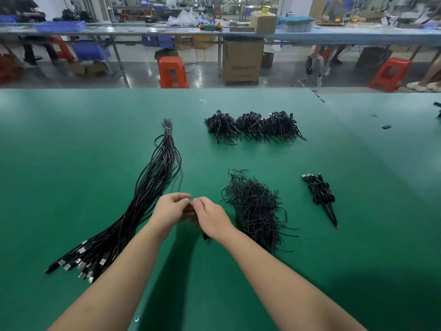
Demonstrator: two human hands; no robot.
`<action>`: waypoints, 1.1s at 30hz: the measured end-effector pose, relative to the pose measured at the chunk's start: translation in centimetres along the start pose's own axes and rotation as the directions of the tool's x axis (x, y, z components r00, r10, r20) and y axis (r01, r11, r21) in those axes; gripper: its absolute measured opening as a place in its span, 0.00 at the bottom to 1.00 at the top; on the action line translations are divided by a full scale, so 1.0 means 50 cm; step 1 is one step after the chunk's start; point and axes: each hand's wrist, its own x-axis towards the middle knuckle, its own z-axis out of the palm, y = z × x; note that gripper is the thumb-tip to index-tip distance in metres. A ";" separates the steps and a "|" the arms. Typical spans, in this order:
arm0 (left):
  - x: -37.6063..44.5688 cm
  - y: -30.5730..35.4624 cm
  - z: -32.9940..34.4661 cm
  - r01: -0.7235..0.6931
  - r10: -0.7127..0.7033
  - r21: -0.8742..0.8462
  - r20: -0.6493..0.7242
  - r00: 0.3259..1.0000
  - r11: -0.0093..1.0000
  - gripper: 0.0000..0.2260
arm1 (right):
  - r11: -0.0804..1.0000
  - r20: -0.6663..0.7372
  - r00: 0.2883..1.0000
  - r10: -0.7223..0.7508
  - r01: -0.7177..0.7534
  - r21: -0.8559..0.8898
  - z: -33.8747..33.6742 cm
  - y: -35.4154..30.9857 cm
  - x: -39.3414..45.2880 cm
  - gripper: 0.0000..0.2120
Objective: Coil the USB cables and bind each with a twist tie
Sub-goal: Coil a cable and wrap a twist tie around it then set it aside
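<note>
A single USB cable [207, 237] is held between the two hands above the near middle of the green table [71, 139], most of it hidden by them; only a dark end with its plug is seen hanging just below the right hand [211, 216]. The fingers of the left hand [173, 207] are curled inward with the thumb brought to meet them, and those of the right hand are curled likewise, the fingertips of both hands almost touching, so that something is plainly being pinched, though whether it is the cable alone or also a tie cannot be told. The step in hand is judged to be the coiling or binding of this cable. If no tie is yet held, one must next be drawn from the loose heap of twist ties [255, 211] just to the right and wound tightly round the coil. The uncoiled cables [152, 187] are laid in a long sheaf to the left, plugs nearest. A few bound coils [321, 192] lie further right, and three dark heaps [253, 126] are set along the far side. No container is seen on this table; boxes and crates stand only in the background.
</note>
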 end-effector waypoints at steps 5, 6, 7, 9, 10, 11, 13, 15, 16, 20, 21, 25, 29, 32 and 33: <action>0.017 0.022 -0.012 -0.088 0.065 -0.139 -0.162 0.985 0.986 0.10 | 0.927 0.137 0.990 -0.036 -0.018 0.374 -0.062 -0.048 -0.012 0.17; 0.020 0.025 -0.013 -0.119 0.102 -0.093 -0.169 0.980 0.989 0.10 | 0.894 0.146 0.988 -0.056 -0.016 0.448 -0.078 -0.058 -0.017 0.14; 0.021 0.027 -0.014 -0.156 0.150 -0.028 -0.162 0.975 0.987 0.10 | 0.849 0.159 0.984 -0.077 -0.019 0.528 -0.092 -0.066 -0.021 0.11; 0.023 0.029 -0.011 -0.257 0.280 0.179 -0.124 0.952 0.950 0.08 | 0.742 0.190 0.974 -0.126 -0.035 0.669 -0.118 -0.084 -0.032 0.09; 0.024 0.031 -0.009 -0.308 0.357 0.329 -0.097 0.929 0.893 0.07 | 0.685 0.204 0.968 -0.146 -0.050 0.727 -0.129 -0.091 -0.036 0.09; 0.023 0.032 -0.006 -0.346 0.419 0.465 -0.060 0.906 0.815 0.07 | 0.627 0.214 0.962 -0.170 -0.062 0.776 -0.138 -0.097 -0.039 0.10; 0.024 0.030 0.003 -0.385 0.482 0.601 -0.001 0.876 0.701 0.09 | 0.552 0.204 0.952 -0.227 -0.047 0.833 -0.157 -0.106 -0.045 0.09; 0.028 0.025 0.012 -0.376 0.486 0.655 0.016 0.874 0.655 0.12 | 0.557 0.146 0.959 -0.244 0.015 0.830 -0.170 -0.109 -0.045 0.08; 0.028 0.023 0.016 -0.386 0.494 0.678 0.039 0.869 0.625 0.12 | 0.575 0.102 0.967 -0.234 0.053 0.816 -0.174 -0.109 -0.045 0.07; 0.021 0.017 0.030 -0.506 0.525 0.669 0.199 0.827 0.545 0.14 | 0.687 -0.101 0.986 -0.133 0.165 0.708 -0.187 -0.100 -0.036 0.06; 0.018 0.017 0.032 -0.530 0.541 0.659 0.216 0.813 0.535 0.14 | 0.669 -0.132 0.984 -0.122 0.180 0.721 -0.191 -0.097 -0.035 0.06; 0.006 0.018 0.035 -0.585 0.602 0.675 0.255 0.757 0.449 0.11 | 0.394 -0.139 0.979 -0.149 0.188 0.900 -0.215 -0.091 -0.031 0.08; -0.006 0.004 0.038 -0.589 0.593 0.670 0.268 0.759 0.451 0.09 | 0.335 -0.154 0.979 -0.132 0.190 0.923 -0.237 -0.091 -0.024 0.09; -0.015 -0.005 0.039 -0.579 0.593 0.652 0.239 0.769 0.489 0.07 | 0.352 -0.148 0.983 -0.107 0.177 0.919 -0.240 -0.099 -0.026 0.11; -0.016 -0.010 0.036 -0.570 0.587 0.667 0.238 0.773 0.480 0.10 | 0.345 -0.149 0.984 -0.098 0.174 0.922 -0.242 -0.104 -0.028 0.11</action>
